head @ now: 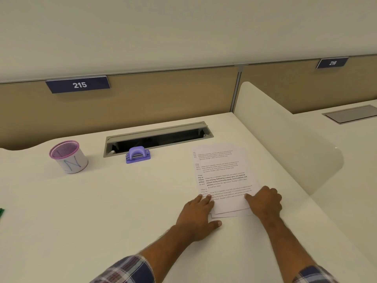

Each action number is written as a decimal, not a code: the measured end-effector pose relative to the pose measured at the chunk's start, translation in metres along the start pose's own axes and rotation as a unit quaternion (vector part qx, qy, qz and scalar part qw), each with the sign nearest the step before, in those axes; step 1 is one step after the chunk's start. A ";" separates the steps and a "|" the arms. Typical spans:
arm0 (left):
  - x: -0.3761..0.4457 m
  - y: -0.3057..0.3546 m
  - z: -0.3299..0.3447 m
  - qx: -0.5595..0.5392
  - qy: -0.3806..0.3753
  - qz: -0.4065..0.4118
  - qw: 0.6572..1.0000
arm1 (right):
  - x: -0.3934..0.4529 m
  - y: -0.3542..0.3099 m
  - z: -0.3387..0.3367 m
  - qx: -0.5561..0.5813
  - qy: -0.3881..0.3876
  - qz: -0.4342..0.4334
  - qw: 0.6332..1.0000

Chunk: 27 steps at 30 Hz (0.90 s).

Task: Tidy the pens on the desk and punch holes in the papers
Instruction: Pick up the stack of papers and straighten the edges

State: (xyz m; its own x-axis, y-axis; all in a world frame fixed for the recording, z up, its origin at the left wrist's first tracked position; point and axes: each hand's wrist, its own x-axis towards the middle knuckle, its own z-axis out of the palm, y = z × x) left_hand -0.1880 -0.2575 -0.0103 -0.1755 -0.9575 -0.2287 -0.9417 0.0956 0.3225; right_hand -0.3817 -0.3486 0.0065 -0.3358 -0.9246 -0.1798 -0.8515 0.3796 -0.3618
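Observation:
A small stack of printed white papers [222, 174] lies on the right side of the white desk [122, 201], its sheets slightly fanned. My left hand [199, 215] rests flat on the desk with its fingertips on the stack's near left edge. At the near right corner, my right hand [265, 202] lies on the papers with curled fingers. A purple hole punch [138, 155] stands at the back middle of the desk. To its left is a pink mesh pen cup [68, 157] wrapped in white paper. A green pen tip [1, 212] shows at the far left edge.
An open grey cable tray [159, 135] is set into the desk behind the punch. A white curved divider [285, 144] bounds the desk on the right. A tan partition [163, 99] with a "215" label runs along the back.

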 end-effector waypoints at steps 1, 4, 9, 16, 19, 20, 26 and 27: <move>-0.001 -0.001 0.002 0.002 0.002 0.001 1.000 | -0.001 -0.002 -0.001 0.006 -0.009 0.002 1.000; 0.000 -0.005 0.004 0.008 0.005 0.004 1.000 | 0.003 -0.005 -0.001 0.049 -0.030 0.024 0.998; 0.003 -0.003 0.003 0.003 0.003 0.003 1.000 | 0.025 0.003 0.006 0.170 -0.089 0.060 0.980; 0.004 -0.008 0.006 -0.014 0.002 0.000 1.000 | 0.026 -0.007 -0.021 0.443 -0.136 0.066 0.884; 0.005 -0.009 0.006 -0.018 0.004 0.001 1.000 | 0.023 -0.009 -0.023 0.418 -0.123 0.034 0.899; 0.005 -0.009 0.006 -0.018 0.004 0.000 1.000 | 0.023 -0.010 -0.022 0.395 -0.118 0.020 0.911; 0.002 -0.008 0.010 -0.132 0.007 -0.027 0.991 | 0.019 -0.015 -0.022 0.292 -0.057 -0.056 0.953; -0.001 -0.010 0.011 -0.171 0.022 -0.037 0.984 | 0.017 -0.015 -0.024 0.308 -0.060 -0.063 0.947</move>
State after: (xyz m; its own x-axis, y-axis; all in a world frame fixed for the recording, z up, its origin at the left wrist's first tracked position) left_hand -0.1821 -0.2544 -0.0237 -0.0908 -0.9699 -0.2260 -0.7989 -0.0646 0.5980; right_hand -0.3838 -0.3707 0.0308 -0.1672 -0.9675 -0.1899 -0.4725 0.2477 -0.8458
